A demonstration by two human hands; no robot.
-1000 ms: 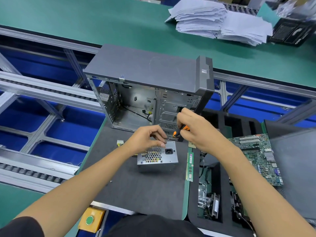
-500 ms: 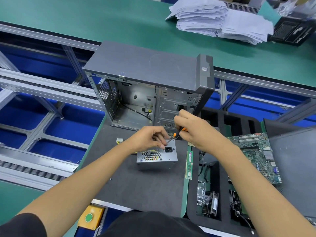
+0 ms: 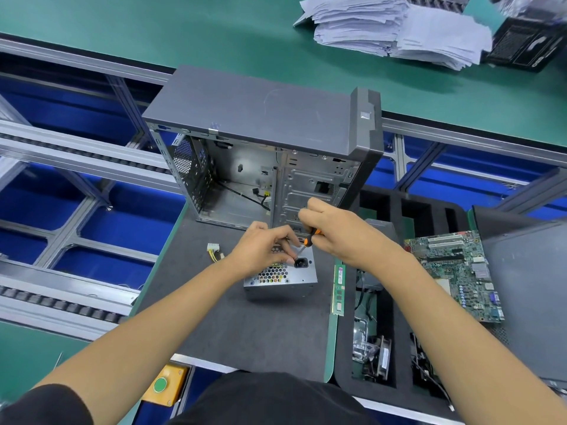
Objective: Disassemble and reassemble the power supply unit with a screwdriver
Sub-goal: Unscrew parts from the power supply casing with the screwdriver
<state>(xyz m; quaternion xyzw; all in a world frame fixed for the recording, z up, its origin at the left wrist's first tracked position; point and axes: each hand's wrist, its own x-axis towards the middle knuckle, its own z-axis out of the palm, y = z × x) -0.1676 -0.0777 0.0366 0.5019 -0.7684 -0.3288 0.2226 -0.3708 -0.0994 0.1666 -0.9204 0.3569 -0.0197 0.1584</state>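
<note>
Steel PSU [image 3: 280, 276] lies on the table [image 3: 245, 326], near the empty case [image 3: 260, 142]; left hand [image 3: 264, 250] fingers pinch its top, right hand [image 3: 340, 233] grips the screwdriver [image 3: 308, 239]; unscrewing underway, reassembly remains

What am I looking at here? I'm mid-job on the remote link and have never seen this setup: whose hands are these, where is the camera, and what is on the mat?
There is no machine: a person works with bare hands, and the one camera sits on their head, looking down. The silver box on the dark mat is the power supply unit. The left hand rests on its top, fingers curled at its socket; whether it pinches something is unclear. The right hand grips an orange-and-black screwdriver, tip angled down at the unit. Behind stands an open computer case. To the right lie a memory stick and a motherboard.
</note>
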